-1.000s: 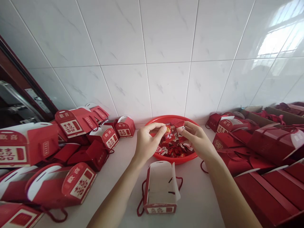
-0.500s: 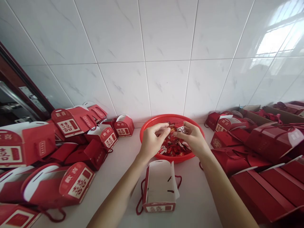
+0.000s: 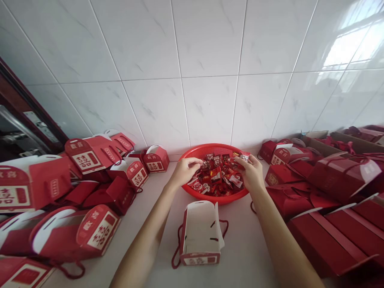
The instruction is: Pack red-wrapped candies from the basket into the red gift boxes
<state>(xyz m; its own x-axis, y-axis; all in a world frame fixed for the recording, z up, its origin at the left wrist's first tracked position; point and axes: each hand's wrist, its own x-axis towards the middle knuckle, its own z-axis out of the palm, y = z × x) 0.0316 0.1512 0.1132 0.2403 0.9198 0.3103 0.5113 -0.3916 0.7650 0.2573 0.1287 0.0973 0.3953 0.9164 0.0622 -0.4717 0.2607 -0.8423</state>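
Note:
A red plastic basket (image 3: pixel 216 200) holds many wrapped candies (image 3: pixel 215 175), mostly red, some with white and gold print. My left hand (image 3: pixel 186 171) is over the basket's left side with thumb and fingers pinched together; what lies between them, if anything, is too small to make out. At the right rim, my right hand (image 3: pixel 252 173) grips a red and white wrapped candy (image 3: pixel 245 156) between thumb and fingers. Between my forearms stands an open red gift box (image 3: pixel 201 228) with a white inside and red cord handles; no candy shows in it.
On the left, several open red boxes (image 3: pixel 90 232) are piled with double-happiness labels facing out. More red boxes (image 3: pixel 333 236) crowd the right side, with a cardboard carton (image 3: pixel 315 140) behind them. A white tiled wall (image 3: pixel 210 108) rises directly behind the basket.
My hands have moved apart from above the basket's middle, the left going left and the right going right with the candy. More of the candies now show between them.

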